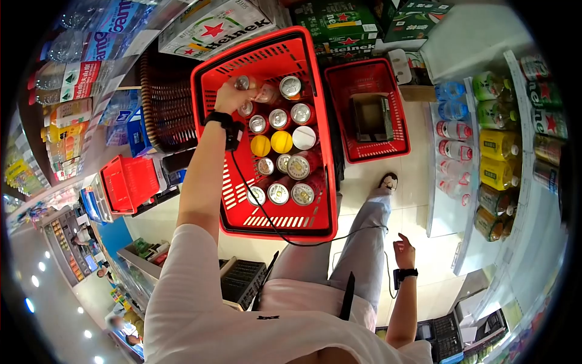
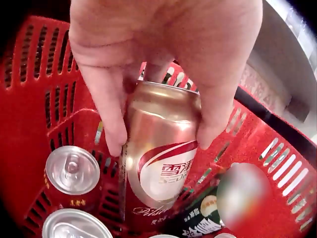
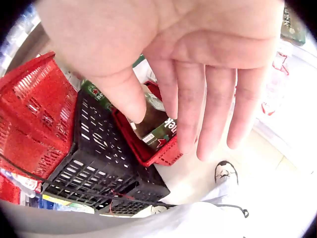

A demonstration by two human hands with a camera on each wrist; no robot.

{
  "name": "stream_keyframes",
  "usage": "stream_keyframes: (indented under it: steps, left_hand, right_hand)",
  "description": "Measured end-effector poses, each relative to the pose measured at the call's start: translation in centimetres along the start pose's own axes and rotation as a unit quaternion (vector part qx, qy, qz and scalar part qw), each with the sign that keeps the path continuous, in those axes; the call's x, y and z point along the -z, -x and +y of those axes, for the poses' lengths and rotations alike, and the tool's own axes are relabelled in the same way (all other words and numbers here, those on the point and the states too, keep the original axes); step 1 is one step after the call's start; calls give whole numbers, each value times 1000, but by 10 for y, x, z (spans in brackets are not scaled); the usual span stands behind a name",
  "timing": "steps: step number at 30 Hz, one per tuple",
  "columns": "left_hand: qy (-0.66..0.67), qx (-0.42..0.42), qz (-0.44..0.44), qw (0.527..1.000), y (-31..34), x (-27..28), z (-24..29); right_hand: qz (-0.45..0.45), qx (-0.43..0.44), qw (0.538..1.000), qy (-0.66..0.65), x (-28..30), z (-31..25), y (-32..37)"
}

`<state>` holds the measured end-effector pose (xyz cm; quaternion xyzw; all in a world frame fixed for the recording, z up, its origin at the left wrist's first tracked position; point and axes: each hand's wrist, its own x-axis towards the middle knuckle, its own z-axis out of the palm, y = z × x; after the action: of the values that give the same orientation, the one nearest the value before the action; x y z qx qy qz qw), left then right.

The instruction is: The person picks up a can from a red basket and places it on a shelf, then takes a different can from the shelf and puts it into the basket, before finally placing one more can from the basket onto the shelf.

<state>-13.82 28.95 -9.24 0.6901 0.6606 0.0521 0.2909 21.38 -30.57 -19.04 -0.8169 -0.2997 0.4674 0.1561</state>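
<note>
My left hand point(image 1: 233, 97) reaches into the far-left part of a red shopping basket point(image 1: 332, 200). In the left wrist view its thumb and fingers grip the upper part of a gold-and-red beer can point(image 2: 163, 163), which stands slightly tilted. Beside that can is a dark red can point(image 2: 73, 171) with a silver top. Several more cans stand in the basket, among them one with a yellow lid point(image 1: 281, 141) and one with a white lid point(image 1: 304, 138). Away from the basket, my right hand point(image 1: 405, 249) hangs at my side, fingers extended and holding nothing.
Black crates point(image 3: 99, 163) support the basket. Beyond them, a lower red basket point(image 1: 379, 150) contains an open Heineken carton point(image 1: 371, 118). Bottle shelves point(image 1: 497, 139) line the right; a brown wicker basket point(image 1: 167, 97) stands left. A black cable point(image 1: 267, 221) runs across the basket from my left wrist.
</note>
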Motion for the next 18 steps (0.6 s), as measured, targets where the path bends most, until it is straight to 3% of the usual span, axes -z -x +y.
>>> stream_keyframes:
  steps: [5, 11, 18]
  left_hand:
    - [107, 10, -25, 994, -22, 7, -30]
    - [232, 52, -71, 969, 10, 33, 6]
    - [259, 38, -79, 962, 25, 49, 14]
  right_hand:
    - [0, 20, 1000, -2, -1, -4, -5]
    - [0, 20, 1000, 6, 1, -6, -9]
    - [-6, 28, 1000, 9, 0, -5, -7]
